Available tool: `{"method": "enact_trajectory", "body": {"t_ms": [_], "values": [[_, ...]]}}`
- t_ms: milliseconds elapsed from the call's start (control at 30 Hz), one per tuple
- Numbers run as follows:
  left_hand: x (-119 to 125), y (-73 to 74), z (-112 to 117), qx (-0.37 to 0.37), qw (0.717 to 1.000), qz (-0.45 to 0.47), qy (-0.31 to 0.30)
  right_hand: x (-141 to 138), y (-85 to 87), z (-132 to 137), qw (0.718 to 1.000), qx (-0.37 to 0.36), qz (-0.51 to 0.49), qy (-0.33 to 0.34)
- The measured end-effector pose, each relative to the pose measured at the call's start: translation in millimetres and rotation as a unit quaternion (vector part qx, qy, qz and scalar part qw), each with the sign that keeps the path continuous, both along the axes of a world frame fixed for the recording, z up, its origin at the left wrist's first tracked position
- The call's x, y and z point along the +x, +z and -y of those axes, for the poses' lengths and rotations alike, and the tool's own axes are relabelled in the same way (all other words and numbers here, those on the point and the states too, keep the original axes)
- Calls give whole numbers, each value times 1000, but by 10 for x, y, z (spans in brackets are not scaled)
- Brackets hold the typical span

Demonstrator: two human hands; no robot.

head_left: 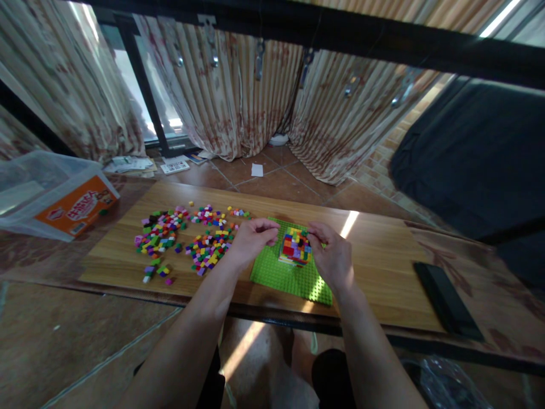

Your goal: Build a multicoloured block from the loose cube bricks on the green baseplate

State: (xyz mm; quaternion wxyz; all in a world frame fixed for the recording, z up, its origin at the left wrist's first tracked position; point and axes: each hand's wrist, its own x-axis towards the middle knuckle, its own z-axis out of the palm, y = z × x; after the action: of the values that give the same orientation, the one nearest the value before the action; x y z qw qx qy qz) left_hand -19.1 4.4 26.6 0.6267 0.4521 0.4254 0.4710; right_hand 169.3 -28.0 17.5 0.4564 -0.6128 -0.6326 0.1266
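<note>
A green baseplate (289,276) lies on a wooden board (383,267). On it stands a small block built of many coloured bricks (294,246). My left hand (251,240) rests at the block's left side with its fingers curled against it. My right hand (330,253) is at the block's right side, its fingers pinched at the top edge; whether a brick is between them is too small to tell. A scatter of loose coloured bricks (187,236) lies on the board to the left of my left hand.
A clear plastic tub with an orange label (51,196) sits at the far left. A black phone (447,300) lies at the board's right end. Curtains (238,91) hang behind, with papers (170,165) on the tiled floor. A dark cloth (477,153) covers something at right.
</note>
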Motion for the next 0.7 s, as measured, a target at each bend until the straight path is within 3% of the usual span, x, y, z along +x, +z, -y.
{"method": "enact_trajectory", "body": {"t_ms": [700], "values": [[-12, 16, 9, -14, 1000, 2, 7, -49, 45, 39, 986, 56, 155, 6]]}}
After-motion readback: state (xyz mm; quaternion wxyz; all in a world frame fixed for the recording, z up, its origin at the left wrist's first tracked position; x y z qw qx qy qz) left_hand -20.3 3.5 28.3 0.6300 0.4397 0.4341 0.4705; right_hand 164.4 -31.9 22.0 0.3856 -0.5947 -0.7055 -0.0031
